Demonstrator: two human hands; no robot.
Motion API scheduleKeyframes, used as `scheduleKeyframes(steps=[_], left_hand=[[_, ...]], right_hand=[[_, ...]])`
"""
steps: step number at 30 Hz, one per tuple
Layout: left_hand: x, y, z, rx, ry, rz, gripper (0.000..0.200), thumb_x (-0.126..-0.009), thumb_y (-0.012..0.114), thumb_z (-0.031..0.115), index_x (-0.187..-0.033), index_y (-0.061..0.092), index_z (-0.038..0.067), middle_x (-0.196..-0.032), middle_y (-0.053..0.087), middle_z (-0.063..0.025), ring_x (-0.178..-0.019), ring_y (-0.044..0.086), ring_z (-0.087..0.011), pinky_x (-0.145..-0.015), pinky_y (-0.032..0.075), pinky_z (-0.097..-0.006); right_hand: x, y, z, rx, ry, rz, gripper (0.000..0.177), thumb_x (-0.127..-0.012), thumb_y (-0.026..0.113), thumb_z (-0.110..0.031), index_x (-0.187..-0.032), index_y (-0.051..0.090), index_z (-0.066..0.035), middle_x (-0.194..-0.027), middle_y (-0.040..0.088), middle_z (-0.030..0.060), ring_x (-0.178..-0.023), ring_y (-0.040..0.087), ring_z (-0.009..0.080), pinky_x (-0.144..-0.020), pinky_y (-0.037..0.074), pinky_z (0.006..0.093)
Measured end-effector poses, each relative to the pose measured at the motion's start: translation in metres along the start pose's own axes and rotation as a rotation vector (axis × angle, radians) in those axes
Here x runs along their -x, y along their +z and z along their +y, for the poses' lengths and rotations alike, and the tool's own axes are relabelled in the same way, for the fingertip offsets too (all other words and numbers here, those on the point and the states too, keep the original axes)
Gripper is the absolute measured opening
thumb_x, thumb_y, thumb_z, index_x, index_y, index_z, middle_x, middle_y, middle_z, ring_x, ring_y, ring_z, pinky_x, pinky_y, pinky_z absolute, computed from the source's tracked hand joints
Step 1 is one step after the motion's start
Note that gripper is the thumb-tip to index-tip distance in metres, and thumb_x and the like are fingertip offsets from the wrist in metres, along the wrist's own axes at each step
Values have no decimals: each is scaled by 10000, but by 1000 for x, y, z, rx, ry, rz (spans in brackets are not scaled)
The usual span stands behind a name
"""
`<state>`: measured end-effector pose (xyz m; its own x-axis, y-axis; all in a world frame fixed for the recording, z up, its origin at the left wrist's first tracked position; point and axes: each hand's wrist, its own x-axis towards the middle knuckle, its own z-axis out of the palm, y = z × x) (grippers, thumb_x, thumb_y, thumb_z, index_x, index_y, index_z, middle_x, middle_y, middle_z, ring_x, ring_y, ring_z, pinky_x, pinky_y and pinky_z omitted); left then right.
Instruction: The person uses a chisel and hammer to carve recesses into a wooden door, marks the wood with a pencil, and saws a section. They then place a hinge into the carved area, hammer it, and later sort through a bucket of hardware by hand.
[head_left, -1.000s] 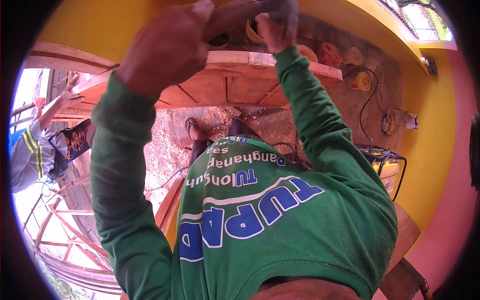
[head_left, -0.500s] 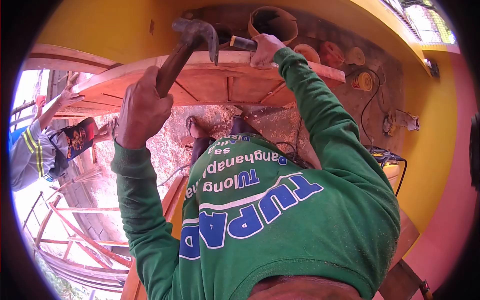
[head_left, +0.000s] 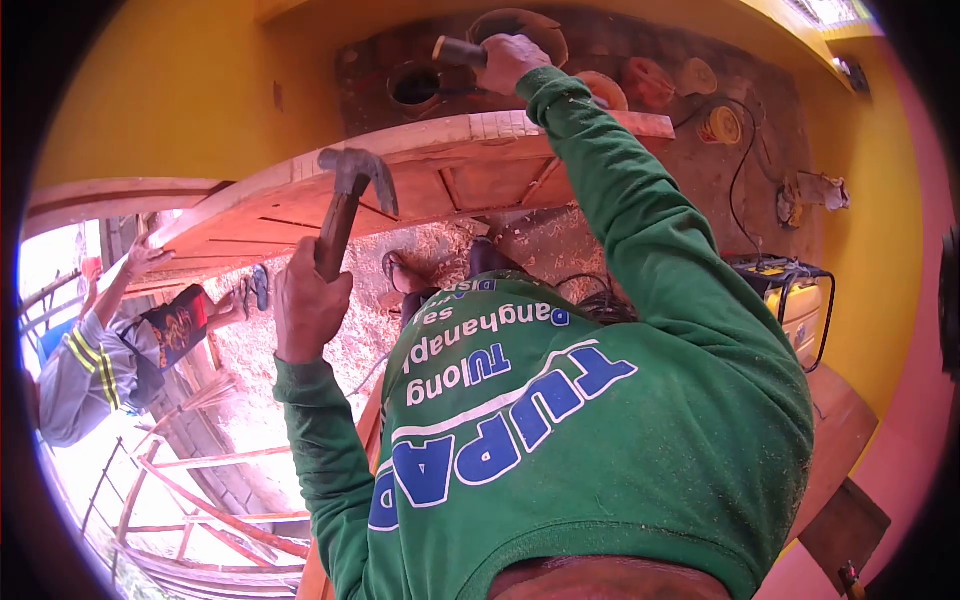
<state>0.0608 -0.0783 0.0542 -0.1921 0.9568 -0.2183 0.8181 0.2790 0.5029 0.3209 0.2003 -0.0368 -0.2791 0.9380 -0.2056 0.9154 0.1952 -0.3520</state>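
Observation:
My left hand [head_left: 312, 305] is wrapped round the wooden handle of a claw hammer [head_left: 352, 178], whose metal head is raised in front of the near face of a wooden panel [head_left: 430, 190]. The panel stands on its long edge, with its pale upper edge towards me. Beyond that edge, my right hand [head_left: 512, 62] is closed round a dark cylindrical handle [head_left: 458, 52] with a yellowish end. The rest of that tool is hidden. A round container [head_left: 545, 35] sits just behind my right hand.
Another person [head_left: 95, 365] touches the panel's far left end with a hand. Several round containers, a reddish one [head_left: 648, 82] among them, lie beyond the panel. A yellow machine [head_left: 800, 310] and cables are at the right. Wood shavings [head_left: 250, 370] cover the floor.
My left hand and the hammer have come down and back from the panel's upper edge. My right hand has moved off that edge to its far side. The view has shifted slightly.

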Motion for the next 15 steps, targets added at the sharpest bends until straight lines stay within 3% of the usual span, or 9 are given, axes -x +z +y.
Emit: scheduleKeyframes(steps=[4, 6, 9, 12, 15], left_hand=[[-2, 22, -3, 11, -37, -49, 332, -691, 649, 133, -980, 541, 8, -812, 623, -254, -797, 607, -459, -684, 459, -502], [-6, 33, -1, 12, -25, -72, 336, -692, 647, 136, -985, 543, 8, -816, 626, -250, -800, 608, -458, -683, 460, -502], [-22, 44, 1, -57, 41, -77, 310, -700, 645, 138, -974, 544, 37, -810, 632, -239, -800, 608, -457, -671, 455, -511], [-55, 48, -8, -186, 147, -83, 295, -726, 646, 140, -999, 551, 83, -815, 633, -240, -800, 607, -457, -668, 443, -537], [-93, 32, -8, -292, 274, -112, 322, -738, 661, 153, -1043, 567, 114, -824, 645, -221, -797, 614, -449, -693, 464, -541]], right_hand=[[29, -4, -2, 133, -224, -264, 582, -525, 823, -436, -965, 710, -72, -913, 700, 134, -891, 677, 309, -777, 538, 414], [36, 1, -1, 111, -179, -314, 610, -515, 828, -463, -953, 707, -54, -916, 700, 133, -909, 674, 302, -777, 536, 412], [36, 0, 7, 119, -101, -289, 657, -500, 848, -487, -1002, 721, -82, -1024, 695, 144, -975, 666, 298, -851, 527, 385], [45, -4, 0, 156, -184, -300, 685, -493, 853, -516, -1011, 720, -88, -1022, 693, 144, -965, 667, 304, -847, 529, 390], [43, 8, 16, 154, -364, -230, 607, -542, 837, -448, -1017, 709, -92, -995, 692, 139, -978, 661, 305, -829, 534, 394]])
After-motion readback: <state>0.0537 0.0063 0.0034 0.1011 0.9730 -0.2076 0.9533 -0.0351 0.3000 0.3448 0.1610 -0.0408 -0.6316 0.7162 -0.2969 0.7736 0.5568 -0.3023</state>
